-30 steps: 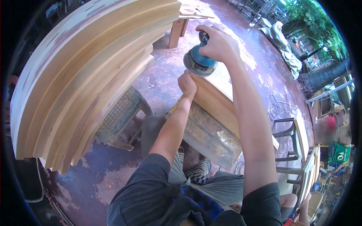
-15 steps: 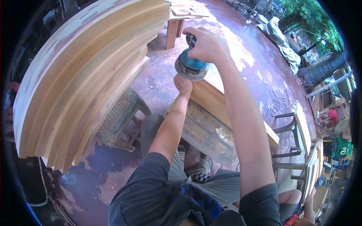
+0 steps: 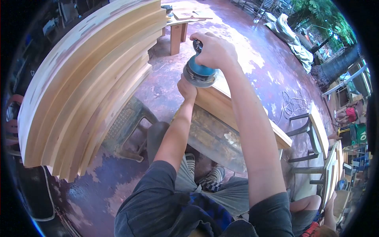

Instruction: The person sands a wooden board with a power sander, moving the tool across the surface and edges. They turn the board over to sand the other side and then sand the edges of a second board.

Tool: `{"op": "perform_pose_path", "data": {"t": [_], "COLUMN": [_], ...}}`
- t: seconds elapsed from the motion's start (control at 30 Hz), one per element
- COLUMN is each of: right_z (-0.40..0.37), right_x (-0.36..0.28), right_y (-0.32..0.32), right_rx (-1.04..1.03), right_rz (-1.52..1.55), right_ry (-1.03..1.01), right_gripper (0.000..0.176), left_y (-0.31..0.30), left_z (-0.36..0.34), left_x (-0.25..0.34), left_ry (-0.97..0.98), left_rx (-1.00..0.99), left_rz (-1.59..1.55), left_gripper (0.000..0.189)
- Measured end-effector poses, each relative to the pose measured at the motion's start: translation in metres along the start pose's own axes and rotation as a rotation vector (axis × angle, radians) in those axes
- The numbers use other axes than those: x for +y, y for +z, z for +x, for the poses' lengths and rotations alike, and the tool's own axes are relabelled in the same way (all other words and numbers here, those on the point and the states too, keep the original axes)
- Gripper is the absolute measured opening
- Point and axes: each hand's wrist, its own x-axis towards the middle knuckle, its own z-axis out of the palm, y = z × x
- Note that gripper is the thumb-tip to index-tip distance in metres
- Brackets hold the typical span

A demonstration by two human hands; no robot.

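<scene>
Head view, sander [image 3: 198, 74] beneath right grip [image 3: 213, 49]

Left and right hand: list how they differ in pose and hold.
The right hand wraps the top of the blue sander; the left hand grips the end of the board. The right hand sits higher, above the board; the left hand is lower, just under the sander's pad. Both are bare and closed.
</scene>
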Motion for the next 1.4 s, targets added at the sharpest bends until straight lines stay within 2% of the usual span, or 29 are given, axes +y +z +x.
{"op": "perform_pose_path", "data": {"t": [0.23,0.33,0.43,0.53,0.6,0.63,0.7,0.73,0.8,0.9,0.93,1.0,1.07,1.13,1.2,1.23,1.27,1.33,1.37,1.4], "right_z": [-0.004,-0.006,-0.010,-0.015,-0.019,-0.022,-0.027,-0.030,-0.036,-0.048,-0.050,-0.058,-0.068,-0.079,-0.090,-0.097,-0.105,-0.118,-0.124,-0.130], "right_x": [0.004,0.007,0.013,0.019,0.022,0.023,0.025,0.028,0.032,0.041,0.045,0.054,0.062,0.072,0.082,0.086,0.090,0.100,0.106,0.113], "right_y": [0.003,0.003,0.002,0.001,0.000,-0.003,-0.008,-0.008,-0.008,-0.011,-0.012,-0.015,-0.019,-0.023,-0.027,-0.031,-0.035,-0.041,-0.041,-0.041], "right_rx": [0.042,0.048,0.052,0.066,0.078,0.052,0.035,0.046,0.060,0.063,0.062,0.062,0.061,0.070,0.089,0.078,0.083,0.064,0.065,0.083], "right_rz": [0.014,0.017,0.015,0.015,0.015,0.010,0.006,-0.005,-0.011,0.003,0.002,0.005,0.011,0.014,0.025,0.027,0.031,-0.002,0.001,-0.002], "right_ry": [0.007,0.010,0.012,0.017,0.018,0.036,0.054,0.052,0.043,0.043,0.040,0.030,0.039,0.046,0.055,0.072,0.076,0.104,0.109,0.097], "right_gripper": [0.071,0.071,0.071,0.071,0.070,0.070,0.069,0.069,0.069,0.069,0.069,0.069,0.069,0.070,0.070,0.070,0.070,0.069,0.069,0.069], "left_y": [-0.002,-0.008,-0.011,-0.005,-0.001,-0.001,-0.005,-0.009,-0.017,-0.026,-0.034,-0.050,-0.060,-0.061,-0.058,-0.057,-0.058,-0.063,-0.063,-0.060], "left_z": [0.001,0.002,-0.001,0.000,0.001,0.001,0.002,0.004,0.006,0.010,0.014,0.014,0.022,0.022,0.016,0.015,0.016,0.022,0.025,0.026], "left_x": [0.005,0.018,0.021,0.007,0.001,0.002,0.011,0.018,0.021,0.014,0.030,0.066,0.088,0.097,0.108,0.112,0.114,0.112,0.112,0.106], "left_ry": [0.079,0.008,0.047,-0.012,-0.190,-0.188,-0.320,-0.312,-0.546,-0.599,-0.588,-0.263,-0.281,-0.294,-0.154,-0.176,-0.170,-0.346,-0.343,-0.347], "left_rx": [0.043,0.044,0.061,-0.020,-0.093,-0.093,-0.106,-0.106,-0.174,-0.238,-0.235,-0.151,-0.212,-0.279,-0.233,-0.194,-0.198,-0.272,-0.276,-0.221], "left_rz": [-0.033,-0.150,-0.051,0.051,0.000,0.000,-0.058,-0.060,-0.344,-0.461,-0.458,-0.651,-0.642,-0.636,-0.265,-0.203,-0.202,-0.074,-0.072,-0.119], "left_gripper": [0.023,0.024,0.026,0.031,0.046,0.046,0.062,0.062,0.073,0.071,0.071,0.055,0.052,0.056,0.077,0.089,0.089,0.072,0.072,0.060]}}
